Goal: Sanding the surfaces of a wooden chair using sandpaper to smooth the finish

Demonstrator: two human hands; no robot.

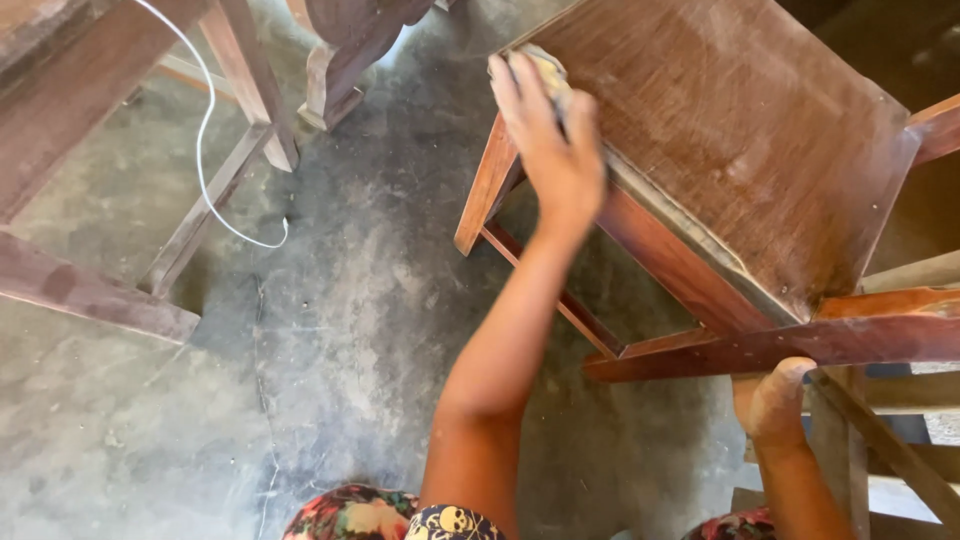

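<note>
My left hand (548, 130) presses a worn piece of sandpaper (545, 68) flat against the near left corner of a dark brown wooden seat (740, 130) of a chair lying tilted. Its fingers lie over the paper, pointing away from me. My right hand (772, 400) sits low at the right and grips the chair frame from underneath, just below a reddish wooden rail (780, 345); its fingers are hidden behind the wood. Dust covers both hands.
The floor (350, 330) is dusty grey concrete. A white cord (205, 130) loops down at the upper left past other wooden furniture frames (90, 290). A carved wooden leg (345, 60) stands at the top. More wooden slats (900, 440) lie at the lower right.
</note>
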